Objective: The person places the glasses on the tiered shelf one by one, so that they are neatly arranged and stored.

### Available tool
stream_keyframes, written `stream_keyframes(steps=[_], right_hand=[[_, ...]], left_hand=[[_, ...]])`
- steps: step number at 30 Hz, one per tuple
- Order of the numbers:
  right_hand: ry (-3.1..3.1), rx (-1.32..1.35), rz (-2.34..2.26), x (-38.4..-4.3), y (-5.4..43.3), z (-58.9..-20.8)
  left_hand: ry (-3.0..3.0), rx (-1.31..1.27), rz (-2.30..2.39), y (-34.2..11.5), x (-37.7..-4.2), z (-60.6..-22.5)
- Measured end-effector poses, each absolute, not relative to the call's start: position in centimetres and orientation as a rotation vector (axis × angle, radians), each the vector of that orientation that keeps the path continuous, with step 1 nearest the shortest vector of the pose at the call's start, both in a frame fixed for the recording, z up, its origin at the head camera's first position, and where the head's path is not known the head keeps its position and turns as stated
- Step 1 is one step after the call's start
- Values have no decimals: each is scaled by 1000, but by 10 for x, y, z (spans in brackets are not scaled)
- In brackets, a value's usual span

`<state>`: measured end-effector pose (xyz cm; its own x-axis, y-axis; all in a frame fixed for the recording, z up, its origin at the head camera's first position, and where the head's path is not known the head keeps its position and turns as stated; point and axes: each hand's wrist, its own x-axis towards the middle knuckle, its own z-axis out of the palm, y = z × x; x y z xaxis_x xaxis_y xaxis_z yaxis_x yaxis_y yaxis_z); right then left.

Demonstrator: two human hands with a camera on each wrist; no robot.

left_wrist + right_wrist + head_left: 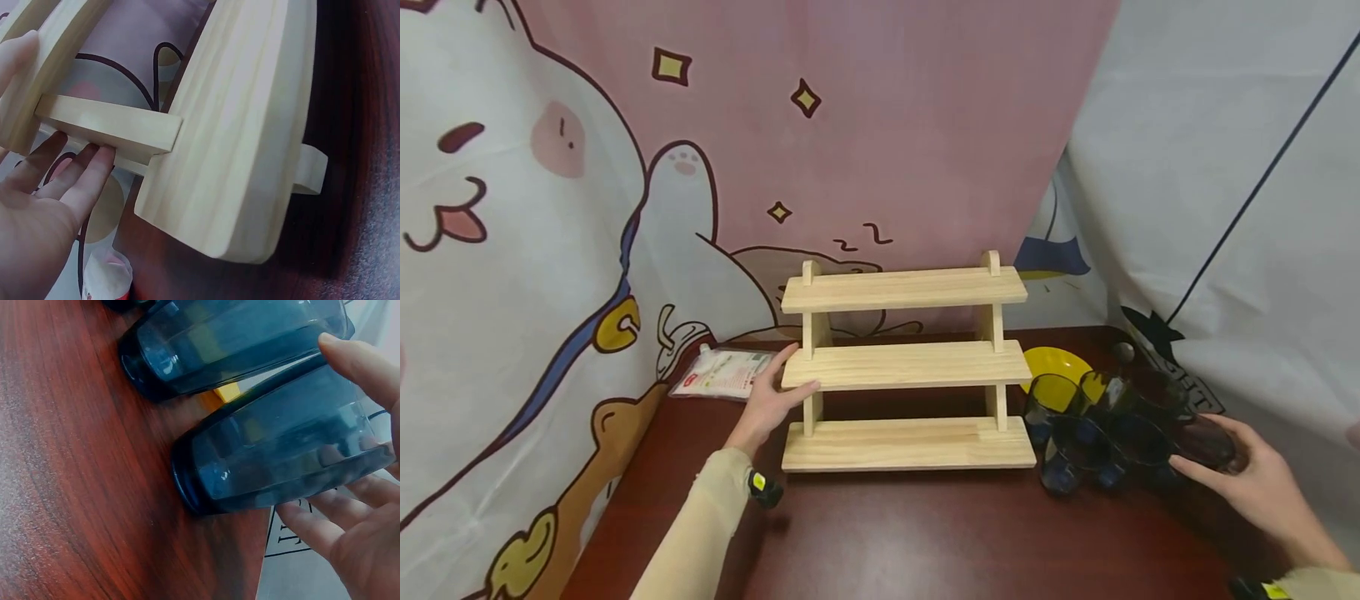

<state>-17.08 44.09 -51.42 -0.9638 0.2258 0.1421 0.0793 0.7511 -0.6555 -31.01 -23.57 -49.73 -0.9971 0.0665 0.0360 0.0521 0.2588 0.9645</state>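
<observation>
A three-tier wooden display rack [910,364] stands on the table. My left hand [767,408] holds the left end of its middle shelf, thumb on the front edge. In the left wrist view, the fingers [84,175] of that hand touch the side upright [119,125]. On the right, several dark blue glasses stand in a cluster. My right hand [1258,479] grips the outermost glass [275,450], thumb near its rim and fingers round the far side. Right beside it stands another blue glass [231,344].
A yellow plate [1056,364] lies behind the glasses. At the back left is a white packet [722,372] with red print. Printed cloth [910,125] hangs behind the dark red table [925,533] and along both sides.
</observation>
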Motion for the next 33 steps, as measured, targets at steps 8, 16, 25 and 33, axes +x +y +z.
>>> stream_keyframes(steps=[8, 16, 25, 33], right_hand=[[-2679, -347, 985, -167, 440, -514], [-2651, -409, 985, -161, 445, -509], [-2490, -415, 1109, -155, 445, -490], [-2278, -148, 1176, -153, 437, -457]], left_hand=[[2505, 136, 1887, -228, -296, -472], [2456, 120, 1932, -229, -292, -472], [2456, 130, 1943, -230, -293, -474], [2502, 150, 1949, -237, -310, -504]])
